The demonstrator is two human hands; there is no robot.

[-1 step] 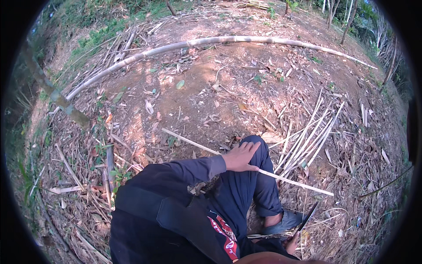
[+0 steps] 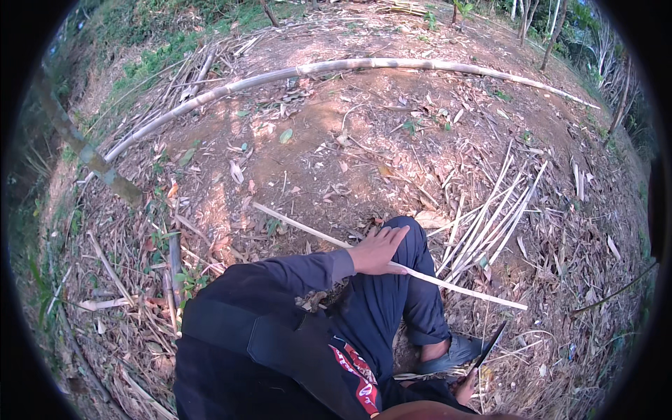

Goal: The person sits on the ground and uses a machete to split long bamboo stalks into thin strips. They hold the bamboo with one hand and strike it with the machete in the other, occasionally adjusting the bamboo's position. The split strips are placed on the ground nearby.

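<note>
A long, pale bamboo strip (image 2: 462, 288) lies slantwise across my raised knee, its far-left end out over the ground. My left hand (image 2: 378, 250) rests over the strip at the knee, fingers stretched forward and together, thumb along the strip; the palm side is hidden. Low on the right, beside my sandalled foot (image 2: 455, 352), my right hand (image 2: 463, 387) is closed round the handle of a knife (image 2: 490, 348). Its dark blade points up and to the right, below the strip's right end and apart from it. Part of the right hand is cut off by my body.
Several split bamboo strips (image 2: 490, 217) lie in a loose pile right of my knee. A long bamboo pole (image 2: 350, 64) spans the ground ahead. A thin tree trunk (image 2: 98, 164) leans at the left, near an upright cut stump (image 2: 175, 260). Dry leaves litter the slope.
My left hand and the bamboo strip have shifted slightly to the left together. The right hand and knife have stayed in place.
</note>
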